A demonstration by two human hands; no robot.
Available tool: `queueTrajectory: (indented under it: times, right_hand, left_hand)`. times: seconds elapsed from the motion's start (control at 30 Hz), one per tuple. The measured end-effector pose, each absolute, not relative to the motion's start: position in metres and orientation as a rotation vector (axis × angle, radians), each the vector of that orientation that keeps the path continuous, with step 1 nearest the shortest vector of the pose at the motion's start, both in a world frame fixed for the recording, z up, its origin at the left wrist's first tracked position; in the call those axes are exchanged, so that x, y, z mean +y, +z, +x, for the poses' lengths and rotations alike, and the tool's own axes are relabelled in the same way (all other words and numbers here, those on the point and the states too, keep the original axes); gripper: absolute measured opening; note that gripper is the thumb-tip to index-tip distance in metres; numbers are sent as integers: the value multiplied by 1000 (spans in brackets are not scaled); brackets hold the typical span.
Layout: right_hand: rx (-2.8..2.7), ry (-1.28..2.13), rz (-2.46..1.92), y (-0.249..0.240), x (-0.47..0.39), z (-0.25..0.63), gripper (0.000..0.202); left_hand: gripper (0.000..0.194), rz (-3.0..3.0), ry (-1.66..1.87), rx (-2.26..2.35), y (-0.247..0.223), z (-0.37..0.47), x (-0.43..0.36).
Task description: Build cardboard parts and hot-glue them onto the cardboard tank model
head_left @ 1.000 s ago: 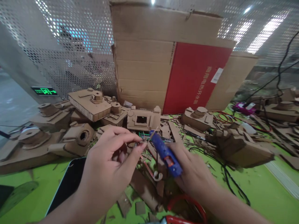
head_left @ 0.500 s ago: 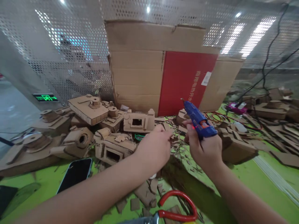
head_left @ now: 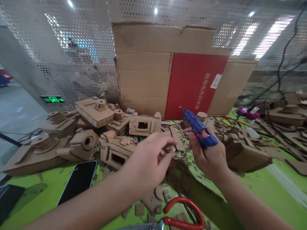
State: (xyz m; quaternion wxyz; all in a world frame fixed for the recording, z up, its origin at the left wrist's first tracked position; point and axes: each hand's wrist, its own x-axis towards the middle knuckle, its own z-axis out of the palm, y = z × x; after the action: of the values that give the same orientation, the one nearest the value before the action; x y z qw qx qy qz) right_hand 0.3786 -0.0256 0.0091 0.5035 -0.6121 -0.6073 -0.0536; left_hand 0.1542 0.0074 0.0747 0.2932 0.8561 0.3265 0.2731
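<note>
Clutching the glue gun [head_left: 197,126], the right hand [head_left: 211,157] should angle it clear of the left hand [head_left: 150,161]: curled grip, can't tell if it's clamped!

White light [head_left: 275,35] glares through the perforated screen [head_left: 102,19]; shadow darkens the worktop [head_left: 213,204] near my right hand [head_left: 212,156]; edges stretch.

A: At centre?
B: Left grip [head_left: 151,159], above the counter [head_left: 256,191]; to its right, glue gun [head_left: 198,128] in right grip [head_left: 212,156].
A: And behind?
B: Cardboard panel [head_left: 144,78] at upper centre, before a mesh screen [head_left: 96,80].
A: Lower left?
B: Phone [head_left: 79,179] on the counter, just before a cluster of cardboard models [head_left: 75,145].
A: Lower centre?
B: Scissors [head_left: 182,224], nearer than both grips, beside cardboard scraps [head_left: 139,210].
A: Far right?
B: Further models [head_left: 285,118], beyond a bundle of sticks [head_left: 287,185].
</note>
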Motion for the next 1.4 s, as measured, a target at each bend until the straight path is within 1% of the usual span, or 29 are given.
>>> queueTrajectory:
  times: [0.03, 0.07, 0.13, 0.17, 0.3, 0.4, 0.5, 0.57, 0.67, 0.73, 0.83, 0.97, 1.1, 1.2, 1.3, 1.4]
  right_hand:
    - [-1500, -93, -1463, 7, -26, 377, 24]
    - [-1538, -53, -1448, 5, -27, 375, 22]
    - [-1620, 39, -1417, 3, -29, 372, 18]
    - [-1657, 89, -1405, 1, -30, 369, 17]
    - [-1733, 284, -1360, -2, -37, 359, 14]
    - [-1760, 422, -1272, -4, -42, 354, 22]
    - [-1808, 558, -1147, 0, -48, 351, 35]
    - [-1837, 618, -1093, 5, -52, 348, 42]
    - [-1831, 600, -1100, 14, -56, 343, 47]
    - [-1816, 598, -1106, 19, -58, 340, 47]
    - [-1826, 659, -1077, 22, -58, 338, 43]
    - [-1828, 728, -1036, 26, -55, 336, 48]
    - [-1874, 631, -1020, 32, -54, 334, 44]
    - [-1955, 546, -1052, 35, -55, 334, 52]
    - [-1959, 544, -1100, 35, -55, 335, 60]
    - [-1936, 560, -1082, 32, -56, 335, 59]
  left_hand:
    - [23, 2239, 782, 897, 76, 142, 2]
    - [27, 2167, 818, 931, 77, 129, -3]
    - [32, 1832, 906, 965, 78, 105, -11]
    - [29, 1717, 910, 1010, 78, 94, -12]
    - [36, 1536, 944, 1116, 72, 66, -2]
    - [34, 1413, 951, 1101, 63, 62, 9]
    - [30, 1278, 959, 1059, 55, 63, 15]
    - [32, 1201, 977, 1034, 52, 64, 16]
    - [34, 1139, 988, 1013, 50, 65, 18]
    - [34, 1102, 985, 1022, 49, 66, 19]
    - [34, 1065, 977, 1029, 48, 68, 17]
    - [32, 1076, 955, 1074, 50, 73, 11]
    - [29, 1063, 945, 1123, 52, 72, 8]
    - [29, 1097, 936, 1065, 47, 67, 12]
    - [30, 1163, 900, 1016, 41, 63, 16]
    - [29, 1195, 883, 1026, 39, 62, 17]
